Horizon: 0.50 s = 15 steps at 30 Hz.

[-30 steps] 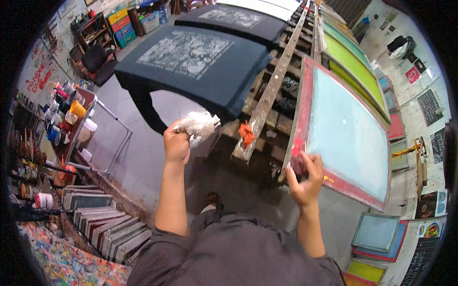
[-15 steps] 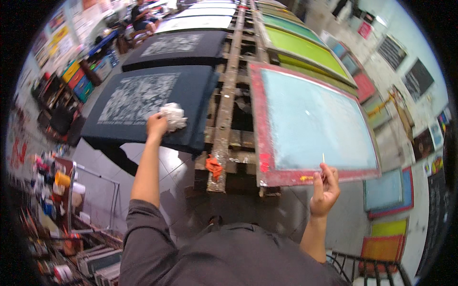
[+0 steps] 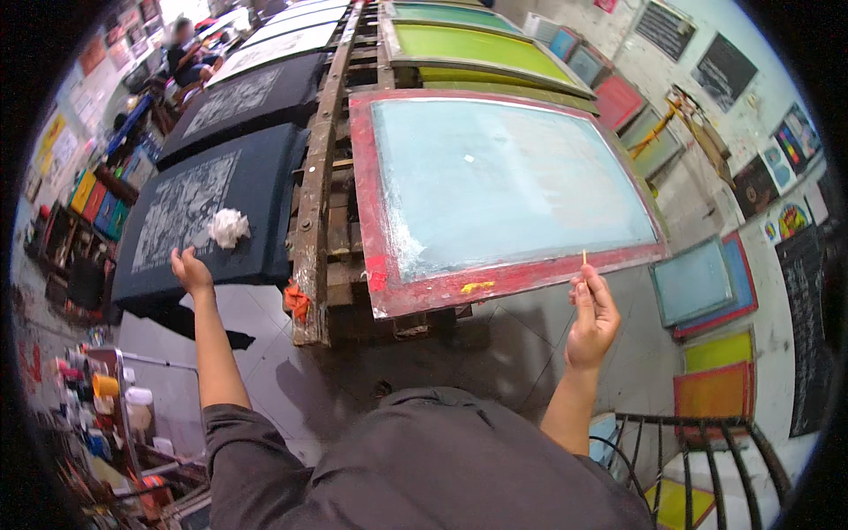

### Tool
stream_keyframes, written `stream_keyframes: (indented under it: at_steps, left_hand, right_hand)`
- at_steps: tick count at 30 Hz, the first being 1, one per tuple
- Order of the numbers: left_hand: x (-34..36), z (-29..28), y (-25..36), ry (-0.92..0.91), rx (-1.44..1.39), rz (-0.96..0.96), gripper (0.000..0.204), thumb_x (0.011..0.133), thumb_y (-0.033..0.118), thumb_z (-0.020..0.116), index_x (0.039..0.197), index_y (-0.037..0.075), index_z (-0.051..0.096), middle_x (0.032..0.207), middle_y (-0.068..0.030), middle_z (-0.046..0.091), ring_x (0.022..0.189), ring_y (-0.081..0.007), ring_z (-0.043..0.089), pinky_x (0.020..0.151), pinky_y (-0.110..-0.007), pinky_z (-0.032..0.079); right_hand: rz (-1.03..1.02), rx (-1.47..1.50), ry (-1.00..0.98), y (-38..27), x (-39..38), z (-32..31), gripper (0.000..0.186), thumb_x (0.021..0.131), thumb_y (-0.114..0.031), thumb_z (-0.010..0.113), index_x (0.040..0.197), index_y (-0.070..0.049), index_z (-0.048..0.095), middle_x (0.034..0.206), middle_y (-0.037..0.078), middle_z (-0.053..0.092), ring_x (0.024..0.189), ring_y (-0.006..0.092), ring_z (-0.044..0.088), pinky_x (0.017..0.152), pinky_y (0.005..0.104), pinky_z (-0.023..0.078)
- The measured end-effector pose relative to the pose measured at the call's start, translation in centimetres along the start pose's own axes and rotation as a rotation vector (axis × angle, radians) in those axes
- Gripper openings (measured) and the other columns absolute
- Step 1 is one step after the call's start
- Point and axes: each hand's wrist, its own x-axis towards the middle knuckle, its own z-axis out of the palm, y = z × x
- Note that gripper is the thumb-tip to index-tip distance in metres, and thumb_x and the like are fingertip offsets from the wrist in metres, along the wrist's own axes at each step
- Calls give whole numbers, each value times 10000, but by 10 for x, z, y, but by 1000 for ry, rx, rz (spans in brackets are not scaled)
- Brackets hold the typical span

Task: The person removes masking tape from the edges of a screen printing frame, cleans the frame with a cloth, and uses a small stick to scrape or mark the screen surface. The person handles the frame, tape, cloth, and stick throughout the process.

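Observation:
My left hand [image 3: 192, 270] is at the near edge of a dark navy shirt [image 3: 263, 199] with a grey printed pattern, its fingers apart and nothing in them. Just beyond its fingertips lies a crumpled white rag [image 3: 229, 228] on the fabric. On the right, my right hand [image 3: 592, 320] pinches a thin pale stick [image 3: 584, 256] that points upward; its exact kind is too small to tell. That hand is by the near edge of a screen-printing frame [image 3: 530, 181] with pale blue mesh and a red border.
A wooden rail [image 3: 320, 190] with an orange rag [image 3: 297, 301] on its end runs between shirts and screens. Another dark shirt [image 3: 238, 97] and a lime screen [image 3: 477, 50] lie farther along. A black metal railing [image 3: 707, 422] stands at lower right; a person [image 3: 187, 57] sits far left.
My left hand has let go of the white rag and drawn back to the left, leaving it on the shirt. The view has turned right. My right hand still pinches the stick.

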Motion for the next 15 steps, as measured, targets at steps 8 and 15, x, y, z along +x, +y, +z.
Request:
stream_keyframes:
  at_steps: [8,15]
  left_hand:
    - [-186,-89,27,-15,-315,-324,459,899,343,491,1166,-30,500,1135,-136,550,1041,-221,514,925,-327,365]
    - [-312,-224,22,283,-355,-854,566,871,450,504,1191,-17,496,1110,-129,561,929,-206,566,803,-314,397]
  right_hand:
    - [11,198,-686,-14,-26,52,223,822,24,535,1035,60,591,918,94,595,854,167,548,761,289,459]
    - [10,427,-1679,-24,-106,130,235,858,1,515,1079,68,564,978,144,578,869,187,569,756,280,465]
